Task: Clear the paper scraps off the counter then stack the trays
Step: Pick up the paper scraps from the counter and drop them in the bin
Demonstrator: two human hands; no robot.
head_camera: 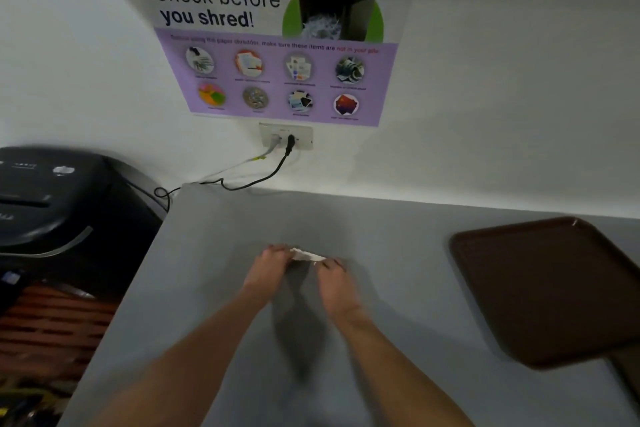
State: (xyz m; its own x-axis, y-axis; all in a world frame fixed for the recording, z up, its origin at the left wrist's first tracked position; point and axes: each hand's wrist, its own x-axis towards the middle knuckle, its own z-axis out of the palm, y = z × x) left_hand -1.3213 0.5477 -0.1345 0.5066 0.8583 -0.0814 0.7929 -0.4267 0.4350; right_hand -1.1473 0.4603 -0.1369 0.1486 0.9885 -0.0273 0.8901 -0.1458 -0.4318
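At mid-counter (398, 225), we hold a white paper scrap (308, 255) just above the grey surface, our left hand (268, 267) and right hand (334, 279) each pinching one end, probably to lift it clear. Motion blur hides the exact finger placement. The brown tray (540, 288) lies well to the right, cut off by the frame; whether another lies beneath, we cannot tell.

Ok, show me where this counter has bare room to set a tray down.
Bare counter runs along the wall behind both hands, and between the right hand and the brown tray. Another patch lies between the left hand and the counter's left edge beside the shredder. Crowded: the middle, where the hands hold a paper scrap, and the right end.
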